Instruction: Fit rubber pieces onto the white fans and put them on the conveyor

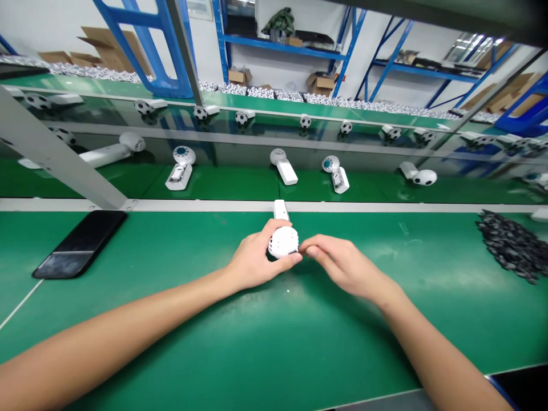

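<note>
My left hand [261, 254] has its thumb and fingers wrapped round the round head of a white handheld device [283, 242]. The short rectangular handle points away from me, towards the metal rail. My right hand [336, 260] is at the right side of that head, thumb and forefinger pinched together at its edge. Whatever lies between those fingertips is hidden or too small to name. A dark slit shows at the head's lower right edge, close to the left thumb.
A black phone [81, 245] lies at left. Small black parts [511, 245] form a heap at right. Behind the metal rail [205, 206], a green belt [240, 185] carries several white devices [283, 166]. A slanted metal post [64, 154] stands at left. Football-patterned pieces [305, 121] line a shelf beyond.
</note>
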Demonstrator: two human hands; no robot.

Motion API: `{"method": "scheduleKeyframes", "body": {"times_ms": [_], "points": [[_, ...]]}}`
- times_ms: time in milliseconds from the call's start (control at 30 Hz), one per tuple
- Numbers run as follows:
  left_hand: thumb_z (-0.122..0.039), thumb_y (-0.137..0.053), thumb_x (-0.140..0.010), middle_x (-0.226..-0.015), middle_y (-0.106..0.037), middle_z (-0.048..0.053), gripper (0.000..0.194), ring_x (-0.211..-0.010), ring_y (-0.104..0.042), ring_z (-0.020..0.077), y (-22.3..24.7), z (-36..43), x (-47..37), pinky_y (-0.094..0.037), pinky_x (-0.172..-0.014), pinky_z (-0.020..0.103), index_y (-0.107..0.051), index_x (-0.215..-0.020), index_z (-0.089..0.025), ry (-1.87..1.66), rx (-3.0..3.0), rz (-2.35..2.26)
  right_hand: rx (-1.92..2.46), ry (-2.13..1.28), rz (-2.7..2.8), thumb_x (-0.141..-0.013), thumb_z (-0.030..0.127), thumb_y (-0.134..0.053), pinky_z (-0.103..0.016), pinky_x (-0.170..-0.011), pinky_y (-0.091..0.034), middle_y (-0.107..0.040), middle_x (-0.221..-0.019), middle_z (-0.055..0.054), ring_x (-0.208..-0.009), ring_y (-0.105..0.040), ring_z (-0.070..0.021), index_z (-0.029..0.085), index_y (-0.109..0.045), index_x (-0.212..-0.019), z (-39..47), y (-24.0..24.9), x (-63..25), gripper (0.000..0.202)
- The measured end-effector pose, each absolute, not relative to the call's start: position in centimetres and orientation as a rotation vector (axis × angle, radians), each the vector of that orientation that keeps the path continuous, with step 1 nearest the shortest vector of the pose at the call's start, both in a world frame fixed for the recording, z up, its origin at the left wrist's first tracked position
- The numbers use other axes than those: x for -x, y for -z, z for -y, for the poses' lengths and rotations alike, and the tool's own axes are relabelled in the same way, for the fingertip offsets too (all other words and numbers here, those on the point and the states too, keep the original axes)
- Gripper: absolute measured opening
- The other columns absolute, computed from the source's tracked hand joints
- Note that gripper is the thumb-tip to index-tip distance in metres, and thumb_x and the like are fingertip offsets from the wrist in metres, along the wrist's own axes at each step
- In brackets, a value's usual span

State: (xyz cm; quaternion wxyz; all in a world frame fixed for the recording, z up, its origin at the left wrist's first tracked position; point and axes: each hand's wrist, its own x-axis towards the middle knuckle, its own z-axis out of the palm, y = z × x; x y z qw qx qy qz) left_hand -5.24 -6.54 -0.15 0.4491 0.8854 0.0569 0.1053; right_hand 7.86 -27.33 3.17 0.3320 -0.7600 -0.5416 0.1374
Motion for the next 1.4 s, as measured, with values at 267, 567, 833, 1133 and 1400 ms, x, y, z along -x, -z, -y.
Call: {"method": "scheduleKeyframes", "body": {"times_ms": [267, 567, 833, 1133, 1400], "points": [[-0.05, -0.07, -0.09, -0.095, -0.065, 0.0, 0.047, -0.072, -0.055, 0.0139, -0.1, 5.3, 5.3, -0.044, -0.068, 0.027, -0.056, -0.127, -0.024, -0.408, -2.033, -0.027, 2.202, -0.926, 1.172, -0.093, 0.041, -0.07, -0.025, -0.047, -0.048, -0.073, -0.069, -0.001, -0.057, -0.066, -0.0178, 0.024, -0.072, -0.091, 32.5, -4.2, -12.9, 0.018], [-0.051, -0.074, -0.088, -0.091, -0.064, -0.002, 0.055, -0.066, -0.051, 0.0115, 0.6, 5.7, 5.5, -0.041, -0.062, 0.024, -0.052, -0.133, -0.027, -0.373, -2.027, -0.106, 2.324, -1.064, 1.094, -0.084, 0.036, -0.076, -0.025, -0.042, -0.042, -0.068, -0.06, 0.002, -0.048, -0.061, -0.0161, 0.024, -0.069, -0.079, 31.9, -3.4, -12.0, 0.016], [-0.042, -0.071, -0.091, -0.099, -0.062, 0.0, 0.055, -0.074, -0.055, 0.0136, 0.7, 5.7, 4.9, -0.047, -0.069, 0.027, -0.045, -0.137, -0.029, -0.31, -1.964, -0.083, 2.047, -1.118, 1.215, -0.088, 0.032, -0.072, -0.024, -0.05, -0.046, -0.07, -0.064, 0.003, -0.055, -0.063, -0.0152, 0.023, -0.069, -0.084, 30.4, -3.8, -10.6, 0.01], [-0.022, -0.067, -0.088, -0.12, -0.051, 0.006, 0.051, -0.096, -0.058, 0.0197, 1.6, 6.0, 4.9, -0.052, -0.083, 0.033, -0.044, -0.134, -0.028, -0.358, -2.187, 0.14, 1.814, -0.826, 0.864, -0.091, 0.05, -0.076, -0.034, -0.077, -0.062, -0.082, -0.088, -0.007, -0.083, -0.078, -0.0234, 0.019, -0.079, -0.098, 27.4, -2.0, -7.8, 0.031], [-0.033, -0.073, -0.086, -0.126, -0.046, 0.008, 0.062, -0.095, -0.06, 0.0197, 1.3, 6.4, 5.4, -0.055, -0.086, 0.037, -0.046, -0.142, -0.031, -0.281, -2.219, 0.201, 1.795, -0.606, 0.833, -0.087, 0.048, -0.081, -0.031, -0.069, -0.06, -0.079, -0.077, -0.003, -0.07, -0.074, -0.02, 0.021, -0.073, -0.082, 25.5, -0.8, -5.3, 0.029]]}}
